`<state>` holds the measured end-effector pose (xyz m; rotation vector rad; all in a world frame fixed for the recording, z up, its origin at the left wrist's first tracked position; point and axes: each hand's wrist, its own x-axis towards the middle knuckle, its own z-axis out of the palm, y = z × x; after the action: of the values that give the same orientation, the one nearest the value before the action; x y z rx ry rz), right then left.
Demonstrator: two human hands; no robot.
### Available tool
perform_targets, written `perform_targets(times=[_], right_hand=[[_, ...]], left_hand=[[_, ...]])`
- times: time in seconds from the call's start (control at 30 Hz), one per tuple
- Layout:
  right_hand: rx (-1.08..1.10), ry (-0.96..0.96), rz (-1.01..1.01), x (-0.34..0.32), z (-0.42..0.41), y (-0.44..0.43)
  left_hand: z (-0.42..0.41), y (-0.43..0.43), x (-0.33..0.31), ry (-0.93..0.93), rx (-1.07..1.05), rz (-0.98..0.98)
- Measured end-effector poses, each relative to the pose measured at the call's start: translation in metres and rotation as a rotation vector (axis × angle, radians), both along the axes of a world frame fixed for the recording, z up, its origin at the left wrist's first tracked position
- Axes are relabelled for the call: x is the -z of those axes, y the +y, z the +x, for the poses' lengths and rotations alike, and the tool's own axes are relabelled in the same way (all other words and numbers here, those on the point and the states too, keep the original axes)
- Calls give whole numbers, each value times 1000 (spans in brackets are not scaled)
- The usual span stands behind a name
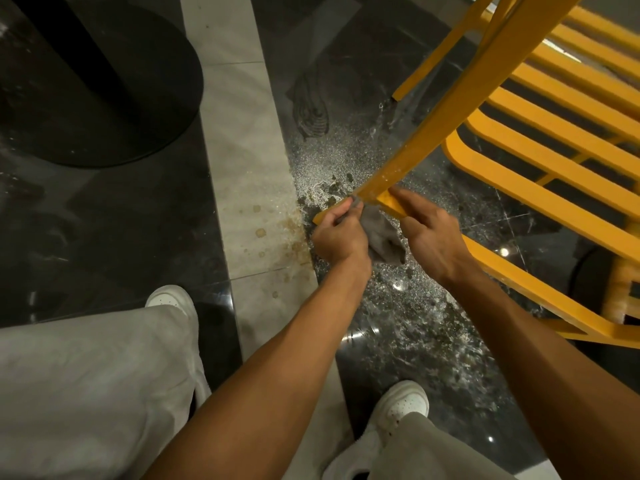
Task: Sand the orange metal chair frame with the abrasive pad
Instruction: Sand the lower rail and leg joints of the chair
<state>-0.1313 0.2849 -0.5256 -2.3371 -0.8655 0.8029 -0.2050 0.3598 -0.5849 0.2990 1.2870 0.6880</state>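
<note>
The orange metal chair frame (pixel 540 157) lies tipped over at the right, its slats running toward the upper right and one leg slanting down to the middle of the view. My left hand (pixel 337 237) grips the grey abrasive pad (pixel 382 237) against the lower end of that leg, fingers curled round pad and leg. My right hand (pixel 429 233) holds the leg just beside it, thumb on top of the orange metal. The loose part of the pad hangs down between both hands.
Grey dust and wet specks cover the dark glossy floor (pixel 408 327) under the hands. A pale tile strip (pixel 249 174) runs up the middle. A black round table base (pixel 104 88) stands at the upper left. My white shoes (pixel 403 407) and grey trousers fill the bottom.
</note>
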Motion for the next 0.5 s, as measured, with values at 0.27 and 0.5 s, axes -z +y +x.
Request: perform_targets(times=[0.27,0.5], right_hand=[[-4,7,19,0,0,-1],[-23,-35,11,3,1,0]], left_hand=[[0,-3,-2,-19,11,22],[-3,-6,-7,-27,35,75]])
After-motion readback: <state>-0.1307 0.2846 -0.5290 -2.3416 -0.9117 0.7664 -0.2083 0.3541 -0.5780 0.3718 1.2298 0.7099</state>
